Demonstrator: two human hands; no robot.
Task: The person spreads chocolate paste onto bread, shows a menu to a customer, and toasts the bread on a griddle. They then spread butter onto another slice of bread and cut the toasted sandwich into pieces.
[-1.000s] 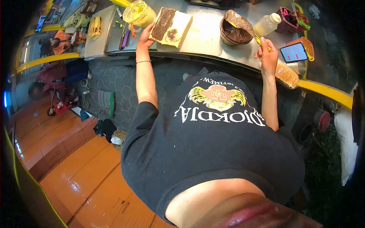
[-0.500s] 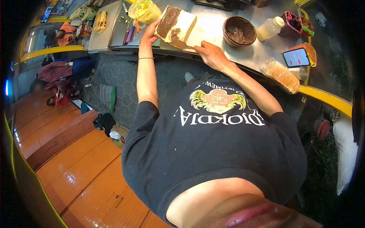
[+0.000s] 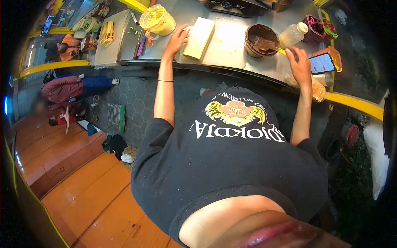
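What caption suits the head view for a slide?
Left hand rests on the bread; right hand reaches the spatula in the chocolate tub.

pale bread slab (image 3: 199, 38) flat on white board (image 3: 225, 43); brown-coated spatula (image 3: 269, 44) in chocolate tub (image 3: 258, 39).

Open cutting board (image 3: 225, 47) lies between my hands; a yellow tub (image 3: 157, 20), chocolate bowl (image 3: 260, 39) and bottle (image 3: 292, 34) crowd its edges.

Cream-white bread block (image 3: 199, 38), plain top. Dark brown chocolate spread in brown tub (image 3: 261, 40), yellow-handled spatula (image 3: 273, 47). Steel-grey counter (image 3: 231, 62), yellow edge rail. Phone (image 3: 321, 63) in orange case, white screen. Black T-shirt (image 3: 231, 157): white lettering, gold-winged emblem. Orange floor (image 3: 82, 194).
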